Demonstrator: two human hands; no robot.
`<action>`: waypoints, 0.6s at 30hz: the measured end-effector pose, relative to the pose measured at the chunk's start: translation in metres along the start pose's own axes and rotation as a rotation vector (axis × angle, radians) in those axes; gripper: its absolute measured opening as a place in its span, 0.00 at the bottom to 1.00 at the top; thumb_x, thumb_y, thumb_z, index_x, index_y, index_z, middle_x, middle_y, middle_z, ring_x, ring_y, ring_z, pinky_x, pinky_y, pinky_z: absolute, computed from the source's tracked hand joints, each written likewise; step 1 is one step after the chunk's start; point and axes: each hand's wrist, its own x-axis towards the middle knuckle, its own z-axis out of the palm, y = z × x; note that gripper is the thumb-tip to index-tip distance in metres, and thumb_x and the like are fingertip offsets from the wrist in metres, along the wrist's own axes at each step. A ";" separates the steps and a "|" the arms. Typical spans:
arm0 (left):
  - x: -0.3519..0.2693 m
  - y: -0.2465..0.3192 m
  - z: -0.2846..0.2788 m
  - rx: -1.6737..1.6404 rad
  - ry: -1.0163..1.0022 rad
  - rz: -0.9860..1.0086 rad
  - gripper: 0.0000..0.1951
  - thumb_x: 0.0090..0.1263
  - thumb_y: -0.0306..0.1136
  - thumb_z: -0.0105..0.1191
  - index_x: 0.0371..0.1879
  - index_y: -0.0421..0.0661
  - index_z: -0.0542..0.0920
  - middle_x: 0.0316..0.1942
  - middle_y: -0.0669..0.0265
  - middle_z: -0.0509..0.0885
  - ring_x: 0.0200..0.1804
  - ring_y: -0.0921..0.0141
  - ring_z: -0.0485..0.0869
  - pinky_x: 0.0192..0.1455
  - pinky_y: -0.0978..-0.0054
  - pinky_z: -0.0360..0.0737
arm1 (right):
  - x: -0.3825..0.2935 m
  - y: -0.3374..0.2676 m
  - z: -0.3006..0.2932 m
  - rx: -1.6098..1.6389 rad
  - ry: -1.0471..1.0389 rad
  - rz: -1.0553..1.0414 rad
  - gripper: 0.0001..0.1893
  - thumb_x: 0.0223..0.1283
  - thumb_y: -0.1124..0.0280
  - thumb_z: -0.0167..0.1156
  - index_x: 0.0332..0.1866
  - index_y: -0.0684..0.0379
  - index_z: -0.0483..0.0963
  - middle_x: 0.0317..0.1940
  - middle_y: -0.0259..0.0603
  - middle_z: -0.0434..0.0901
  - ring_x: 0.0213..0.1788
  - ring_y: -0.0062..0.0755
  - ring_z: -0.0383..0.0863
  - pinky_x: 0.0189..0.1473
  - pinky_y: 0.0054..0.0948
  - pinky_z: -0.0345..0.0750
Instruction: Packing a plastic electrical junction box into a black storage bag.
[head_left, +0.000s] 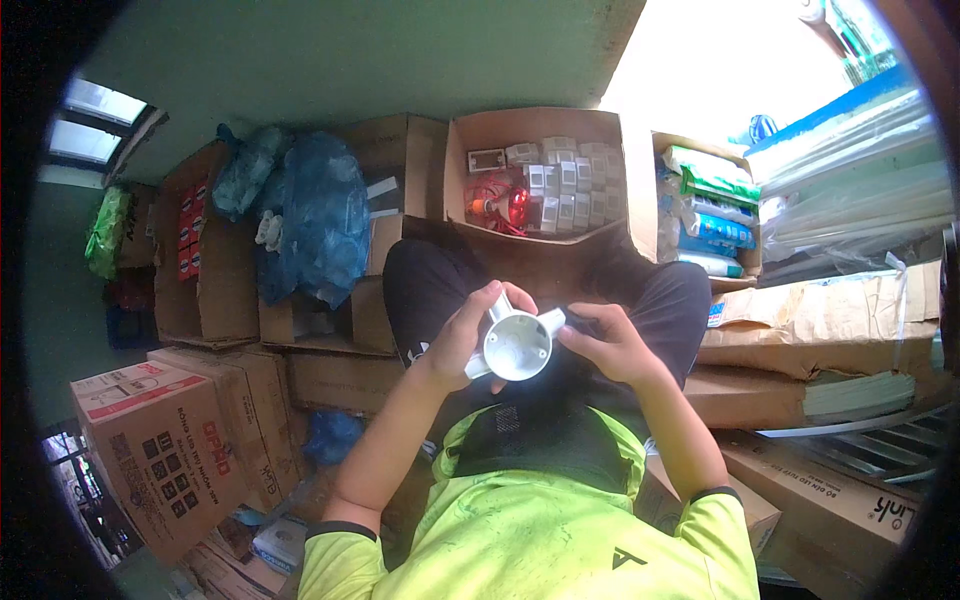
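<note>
A white plastic round conduit junction box (517, 346) is held over my lap, its hollow face turned up towards me. Three short pipe spouts stick out of it: one at the top, one at the right and one at the lower left. My left hand (459, 341) grips its left side, with the thumb along the upper spout and a fingertip showing under the rim. At the right spout (553, 321), the thumb and fingers of my right hand (611, 341) pinch the end. Small screw posts show inside the round body.
Before my knees stands an open carton (536, 232) of white plastic boxes with a red lamp (517, 204) and wire. Blue plastic bags (326, 217) bulge from cartons at left. Packed bags (712, 217) fill another at right. Stacked cartons (161, 457) flank me on both sides.
</note>
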 end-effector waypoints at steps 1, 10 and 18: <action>0.002 0.000 0.003 0.001 -0.001 -0.001 0.27 0.76 0.58 0.32 0.46 0.44 0.73 0.30 0.55 0.84 0.22 0.70 0.84 0.12 0.77 0.78 | 0.002 0.004 0.005 -0.089 0.156 -0.063 0.10 0.61 0.69 0.67 0.39 0.65 0.78 0.28 0.30 0.78 0.32 0.14 0.68 0.35 0.22 0.70; 0.004 -0.004 0.011 -0.211 0.079 0.246 0.27 0.75 0.60 0.31 0.50 0.48 0.71 0.48 0.39 0.79 0.46 0.53 0.85 0.17 0.70 0.84 | 0.003 -0.032 -0.010 -0.011 0.766 -0.366 0.11 0.60 0.72 0.66 0.42 0.67 0.75 0.30 0.37 0.79 0.34 0.16 0.74 0.39 0.23 0.74; 0.010 -0.013 0.027 0.025 0.328 0.472 0.23 0.78 0.54 0.32 0.52 0.46 0.69 0.47 0.55 0.81 0.46 0.67 0.83 0.45 0.71 0.82 | -0.016 -0.056 0.027 -0.789 -0.018 -0.187 0.26 0.62 0.57 0.60 0.58 0.67 0.69 0.18 0.53 0.77 0.23 0.57 0.79 0.27 0.47 0.75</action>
